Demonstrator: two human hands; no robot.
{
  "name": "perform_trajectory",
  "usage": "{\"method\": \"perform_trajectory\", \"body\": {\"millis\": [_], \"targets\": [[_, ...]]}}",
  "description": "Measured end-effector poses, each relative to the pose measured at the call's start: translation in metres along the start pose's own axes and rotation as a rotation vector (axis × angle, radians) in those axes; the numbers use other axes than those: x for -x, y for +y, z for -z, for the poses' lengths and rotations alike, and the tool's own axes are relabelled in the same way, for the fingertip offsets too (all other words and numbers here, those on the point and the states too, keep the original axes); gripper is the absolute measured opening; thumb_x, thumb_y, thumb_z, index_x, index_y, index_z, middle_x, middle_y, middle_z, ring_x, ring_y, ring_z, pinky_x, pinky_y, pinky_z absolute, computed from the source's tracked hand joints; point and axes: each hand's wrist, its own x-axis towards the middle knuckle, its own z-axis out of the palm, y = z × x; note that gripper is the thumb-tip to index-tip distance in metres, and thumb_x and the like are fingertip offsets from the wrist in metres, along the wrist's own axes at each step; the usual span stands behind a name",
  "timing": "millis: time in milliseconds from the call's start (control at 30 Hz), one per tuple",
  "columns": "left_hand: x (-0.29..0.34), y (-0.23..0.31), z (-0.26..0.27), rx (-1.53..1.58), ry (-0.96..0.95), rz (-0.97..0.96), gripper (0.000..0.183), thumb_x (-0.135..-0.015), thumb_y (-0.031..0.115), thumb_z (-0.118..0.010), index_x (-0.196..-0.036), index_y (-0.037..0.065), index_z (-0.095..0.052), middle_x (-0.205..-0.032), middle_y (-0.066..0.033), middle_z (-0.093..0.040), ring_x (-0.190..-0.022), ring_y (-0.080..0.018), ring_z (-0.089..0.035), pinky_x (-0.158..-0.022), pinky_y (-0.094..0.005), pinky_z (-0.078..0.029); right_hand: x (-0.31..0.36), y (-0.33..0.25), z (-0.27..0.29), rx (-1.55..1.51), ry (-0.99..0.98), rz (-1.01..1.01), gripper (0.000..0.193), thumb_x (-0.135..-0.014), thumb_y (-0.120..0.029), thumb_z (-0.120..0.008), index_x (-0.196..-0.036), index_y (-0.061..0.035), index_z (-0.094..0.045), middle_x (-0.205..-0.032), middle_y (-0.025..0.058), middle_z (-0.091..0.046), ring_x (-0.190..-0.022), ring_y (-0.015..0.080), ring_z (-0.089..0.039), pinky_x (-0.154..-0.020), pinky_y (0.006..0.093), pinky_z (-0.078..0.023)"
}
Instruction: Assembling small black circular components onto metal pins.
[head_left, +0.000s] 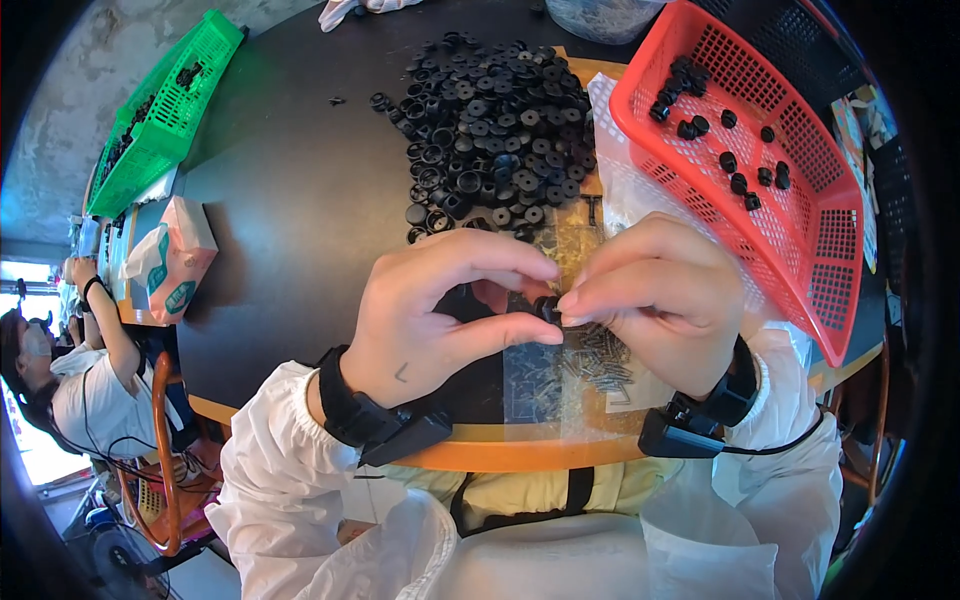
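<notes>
Over the near edge of the dark round table (300, 200), the left hand (425, 320) and right hand (660, 290) meet fingertip to fingertip, both pinching one small black round plastic part (547, 307), just below the heap of matching black rings (500, 130) and beside the red plastic mesh basket (800, 200).

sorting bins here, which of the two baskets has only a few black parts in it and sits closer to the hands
The red basket at the right, holding scattered black parts; the green basket lies far off at the upper left.
</notes>
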Motion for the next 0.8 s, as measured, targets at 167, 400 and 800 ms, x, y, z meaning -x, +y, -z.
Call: {"method": "perform_trajectory", "body": {"millis": [167, 400, 800], "targets": [[-0.001, -0.003, 0.001, -0.035, -0.026, -0.029, 0.053, -0.069, 0.004, -0.083, -0.115, -0.002, -0.056, -0.087, -0.0107, -0.071, -0.075, -0.0137, -0.064, -0.067, -0.0259, -0.050, 0.001, 0.001, -0.002, 0.009, -0.021, 0.007, 0.021, -0.066, 0.001, -0.075, -0.083, -0.0117, -0.073, -0.085, 0.0014, -0.066, -0.071, 0.0195, -0.061, -0.061, 0.0293, -0.048], [0.001, -0.006, 0.003, -0.035, -0.098, -0.118, 0.062, -0.076, 0.004, -0.076, -0.130, -0.001, -0.044, -0.086, -0.0103, -0.071, -0.080, -0.0158, -0.065, -0.078, -0.0283, -0.049, -0.003, -0.002, -0.004, 0.089, -0.027, 0.080, 0.023, -0.065, -0.009, -0.080, -0.087, -0.0115, -0.074, -0.088, 0.0019, -0.065, -0.076, 0.0194, -0.059, -0.068, 0.0301, -0.047], [-0.014, -0.004, 0.033, -0.812, 0.128, -0.155, 0.022, -0.074, 0.012, -0.075, -0.094, 0.009, -0.065, -0.085, -0.0047, -0.059, -0.085, -0.0245, -0.053, -0.083, -0.0352, -0.039, 0.000, 0.002, -0.001, -0.273, -0.011, -0.217, 0.034, -0.074, 0.001, -0.074, -0.106, -0.0031, -0.065, -0.102, 0.0092, -0.064, -0.093, 0.0194, -0.062, -0.084, 0.0315, -0.049]]}}
